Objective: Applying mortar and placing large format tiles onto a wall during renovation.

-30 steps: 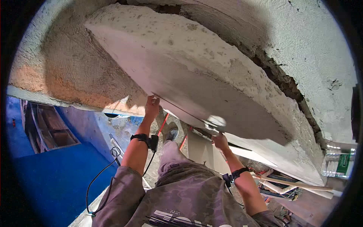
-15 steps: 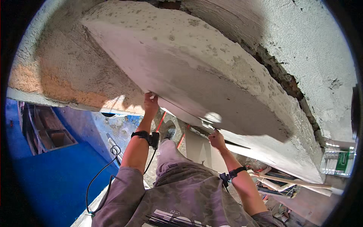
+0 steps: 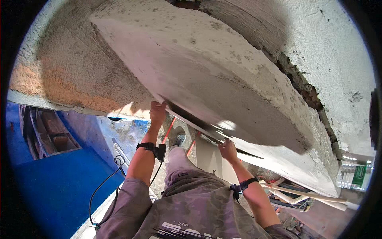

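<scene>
Both my hands are closed on a long, thin straightedge [image 3: 186,120] that runs along the lower side of a smooth grey plastered face [image 3: 191,85]. My left hand [image 3: 158,112] grips its left end, fingers wrapped over the edge. Farther right and nearer to me, my right hand [image 3: 228,150] is closed at the lower edge of the strip. A dark band, shadow or gap, lies between the strip and the plaster and tapers to the right. Bright glints above my right hand blur the detail there; most of the strip's underside is hidden.
A rough, pitted concrete edge [image 3: 254,75] borders the plastered face, with a jagged crack [image 3: 302,85] beyond. At the right stands a clear plastic bottle [image 3: 354,175] above pale pipes [image 3: 306,193]. A blue panel [image 3: 55,187] and a wooden frame [image 3: 53,133] lie left.
The dark band between the straightedge and the plaster has grown wider. My left hand has moved slightly toward me; my right hand has shifted only slightly. The view has tilted a little.
</scene>
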Demonstrator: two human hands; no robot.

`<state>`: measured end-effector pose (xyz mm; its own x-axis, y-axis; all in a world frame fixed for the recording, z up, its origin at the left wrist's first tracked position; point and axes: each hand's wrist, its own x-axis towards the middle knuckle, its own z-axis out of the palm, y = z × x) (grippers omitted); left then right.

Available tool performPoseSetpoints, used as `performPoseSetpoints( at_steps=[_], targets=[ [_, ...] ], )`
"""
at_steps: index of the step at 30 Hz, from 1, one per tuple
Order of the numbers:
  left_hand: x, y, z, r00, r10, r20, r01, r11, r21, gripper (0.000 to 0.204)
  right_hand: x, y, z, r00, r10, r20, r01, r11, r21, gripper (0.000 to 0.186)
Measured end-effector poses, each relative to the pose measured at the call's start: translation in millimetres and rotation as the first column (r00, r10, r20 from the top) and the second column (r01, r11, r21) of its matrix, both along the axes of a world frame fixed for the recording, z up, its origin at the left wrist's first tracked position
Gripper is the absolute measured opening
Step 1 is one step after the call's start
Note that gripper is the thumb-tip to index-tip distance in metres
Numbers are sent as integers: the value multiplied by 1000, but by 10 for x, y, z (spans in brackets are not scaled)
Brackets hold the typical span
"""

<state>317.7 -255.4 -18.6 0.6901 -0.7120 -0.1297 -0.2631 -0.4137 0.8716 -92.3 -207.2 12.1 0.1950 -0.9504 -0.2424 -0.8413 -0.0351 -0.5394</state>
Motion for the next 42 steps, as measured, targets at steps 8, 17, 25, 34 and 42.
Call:
performPoseSetpoints(
  at_steps=[8,17,25,34,42],
  targets=[
    [-54,174,-197,822,134,-554,-10,975,221,40,300,-30,253,878,391,-277,-351,918,185,35],
    [-158,347,-259,672,39,-740,48,994,96,29,338,78,59,832,504,-232,-494,863,107,24],
    [-211,221,-78,577,39,-816,60,994,90,38,506,-121,131,805,513,-300,-521,852,57,20],
    [-178,411,982,966,126,224,-127,992,-9,40,1100,-347,155,759,578,-300,-570,813,123,16],
    [980,1004,3851,-86,646,758,182,758,-626,50,1323,-427,-52,742,577,-343,-579,808,107,19]
  ],
)
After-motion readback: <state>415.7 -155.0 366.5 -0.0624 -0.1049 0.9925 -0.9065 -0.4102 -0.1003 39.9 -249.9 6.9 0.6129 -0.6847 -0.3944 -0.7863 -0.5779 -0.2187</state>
